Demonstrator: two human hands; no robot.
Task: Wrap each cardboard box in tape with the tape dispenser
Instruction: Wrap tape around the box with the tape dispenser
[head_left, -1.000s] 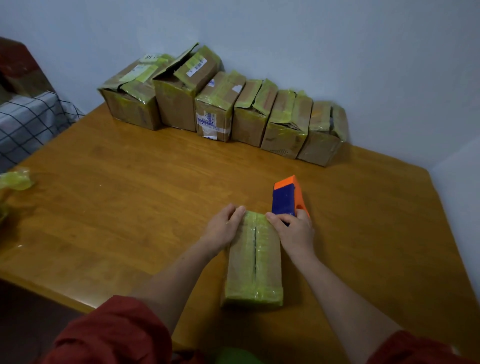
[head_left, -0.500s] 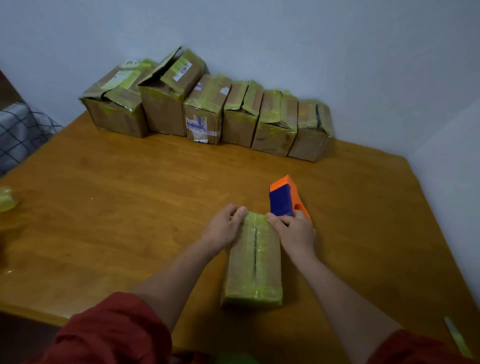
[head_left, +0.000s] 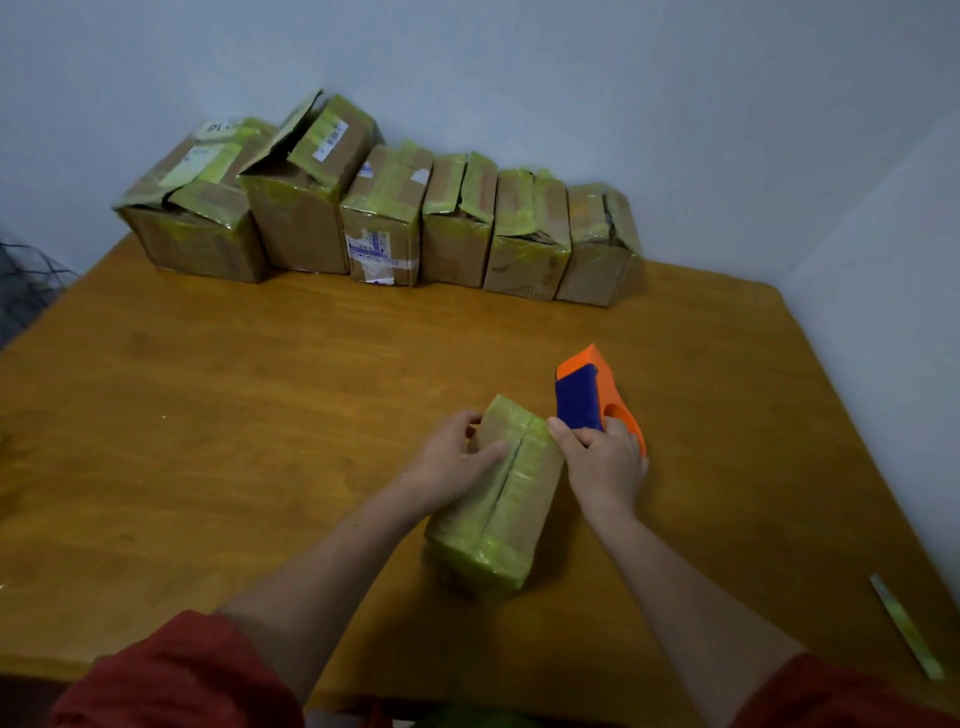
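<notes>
A small cardboard box (head_left: 506, 512) covered in yellow-green tape lies on the wooden table (head_left: 260, 415) in front of me, its far end swung a little to the left. My left hand (head_left: 454, 457) grips the box's far left edge, thumb on top near the flap seam. My right hand (head_left: 605, 460) is closed around the orange and blue tape dispenser (head_left: 587, 395), which stands at the box's far right corner. The right fingertips touch that corner.
Several taped cardboard boxes (head_left: 395, 218) stand in a row against the wall at the back of the table. A loose strip of tape (head_left: 906, 626) lies near the table's right front edge. A checked fabric (head_left: 26, 280) shows at far left.
The box has turned, its far end swinging left and its near end right. My left thumb has moved onto the top. The view has shifted to the right.
</notes>
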